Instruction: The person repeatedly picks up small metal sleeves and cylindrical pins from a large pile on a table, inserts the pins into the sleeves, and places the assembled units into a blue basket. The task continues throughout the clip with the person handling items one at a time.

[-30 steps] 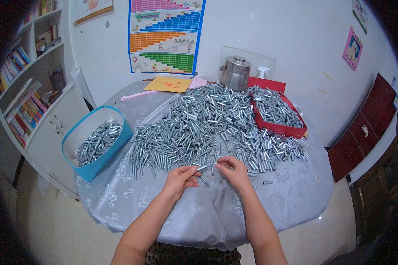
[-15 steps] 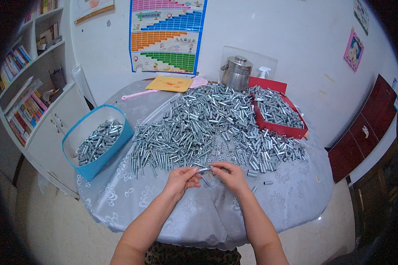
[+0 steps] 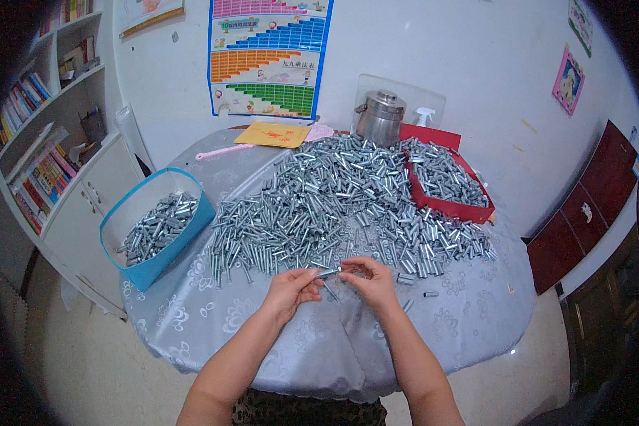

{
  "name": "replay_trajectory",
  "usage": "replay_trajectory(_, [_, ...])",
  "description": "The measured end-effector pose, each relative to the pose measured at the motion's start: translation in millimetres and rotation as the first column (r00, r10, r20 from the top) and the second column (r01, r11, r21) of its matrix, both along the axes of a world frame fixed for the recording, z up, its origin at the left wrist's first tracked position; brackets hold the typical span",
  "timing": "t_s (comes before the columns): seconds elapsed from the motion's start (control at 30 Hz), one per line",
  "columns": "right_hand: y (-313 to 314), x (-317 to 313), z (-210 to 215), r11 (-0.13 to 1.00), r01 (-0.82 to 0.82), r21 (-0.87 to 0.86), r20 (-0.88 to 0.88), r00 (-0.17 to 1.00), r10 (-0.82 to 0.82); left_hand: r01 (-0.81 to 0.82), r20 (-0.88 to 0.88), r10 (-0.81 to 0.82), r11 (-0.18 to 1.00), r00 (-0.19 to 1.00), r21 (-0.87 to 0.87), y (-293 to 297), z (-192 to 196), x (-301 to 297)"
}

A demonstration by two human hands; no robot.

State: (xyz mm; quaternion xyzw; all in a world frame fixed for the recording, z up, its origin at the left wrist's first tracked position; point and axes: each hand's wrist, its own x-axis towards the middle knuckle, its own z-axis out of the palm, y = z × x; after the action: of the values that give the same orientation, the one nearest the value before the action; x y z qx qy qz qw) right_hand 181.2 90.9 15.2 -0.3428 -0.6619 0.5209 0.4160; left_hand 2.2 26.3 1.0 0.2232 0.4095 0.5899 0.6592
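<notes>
Since the earlier frame both hands have stayed at the near edge of the heap, drawing slightly closer together around one piece. The left hand (image 3: 289, 290) and right hand (image 3: 368, 278) pinch a short silvery metal tube (image 3: 327, 272) between them, fingers closed narrowly on its two ends, just above the grey floral-clothed round table (image 3: 213, 319). Right behind it spreads the big pile of shiny metal tubes (image 3: 334, 206). To the left, a blue fabric bin (image 3: 136, 270) holds more tubes; a red tray (image 3: 451, 206) at the right is filled too. A steel lidded pot (image 3: 380, 117) stands at the far edge.
</notes>
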Motion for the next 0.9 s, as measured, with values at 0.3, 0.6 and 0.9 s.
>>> replay_trajectory(0.3, [0, 1, 0, 0.996, -0.029, 0.080, 0.187, 0.982, 0.013, -0.050, -0.146, 0.062, 0.995, 0.987, 0.086, -2, 5, 3])
replay_trajectory(0.6, [-5, -2, 2, 0.971, -0.066, 0.229, 0.122, 0.992, 0.039, -0.058, -0.173, 0.071, 0.995, 0.982, 0.079, -3, 10, 3])
replay_trajectory(0.9, [-6, -4, 2, 1.000, -0.022, -0.011, 0.127, 0.992, 0.023, -0.043, -0.174, 0.059, 0.994, 0.983, 0.096, -2, 7, 6])
